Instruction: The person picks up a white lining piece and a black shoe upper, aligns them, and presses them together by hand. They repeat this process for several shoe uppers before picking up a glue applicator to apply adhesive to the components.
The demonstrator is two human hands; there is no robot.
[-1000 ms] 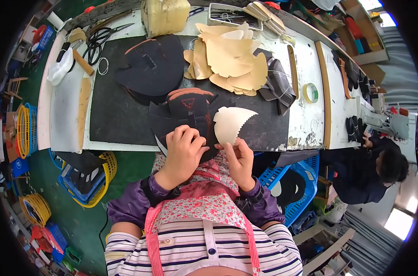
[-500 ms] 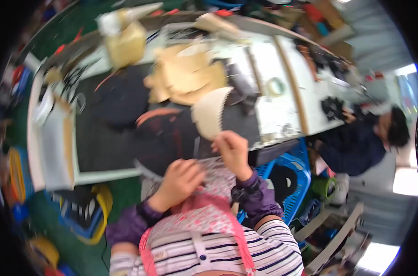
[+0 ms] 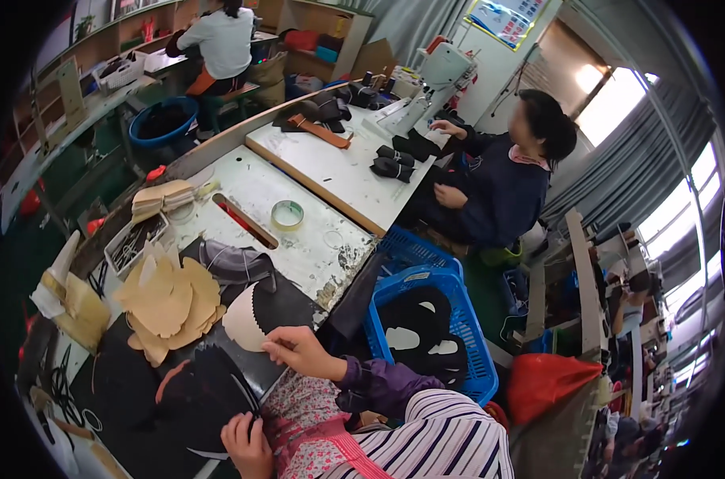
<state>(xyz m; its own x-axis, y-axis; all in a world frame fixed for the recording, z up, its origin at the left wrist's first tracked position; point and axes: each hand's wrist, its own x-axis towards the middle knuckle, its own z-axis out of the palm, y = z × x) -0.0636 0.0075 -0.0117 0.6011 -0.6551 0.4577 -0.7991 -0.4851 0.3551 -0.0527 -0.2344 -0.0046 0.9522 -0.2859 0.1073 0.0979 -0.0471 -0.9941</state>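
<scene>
Cream-coloured, the curved leather-like piece with a scalloped edge [image 3: 243,323] sits pinched between the fingers of my right hand [image 3: 295,351], which is closed on its lower edge, just above the black mat on the desk [image 3: 299,199]. My left hand [image 3: 247,443] is lower, curled shut around the rim of a dark, rounded shoe upper piece [image 3: 203,395] that lies on the mat and reaches up to the cream piece. My purple sleeves and a flowered apron over a striped top fill the bottom of the head view.

To the left of the cream piece lies a loose heap of tan cut-out pattern pieces [image 3: 167,303], overlapping one another. Just above them is a grey folded upper [image 3: 231,263], and further up the desk a small tray of dark bits [image 3: 135,243] beside a stack of pale pieces [image 3: 161,198]. A roll of tape [image 3: 287,215] rests on the worn white top, near a long slot in the surface.

To my right, just beside the desk edge, stand blue plastic baskets [image 3: 458,319] with black and white pieces inside. A red bag [image 3: 550,383] sits past them.

Across the next desk a person in a dark jacket [image 3: 498,188] sits at a sewing machine [image 3: 442,68], with black pieces [image 3: 394,164] near their hands. Another person in a white top [image 3: 219,40] sits far off.
</scene>
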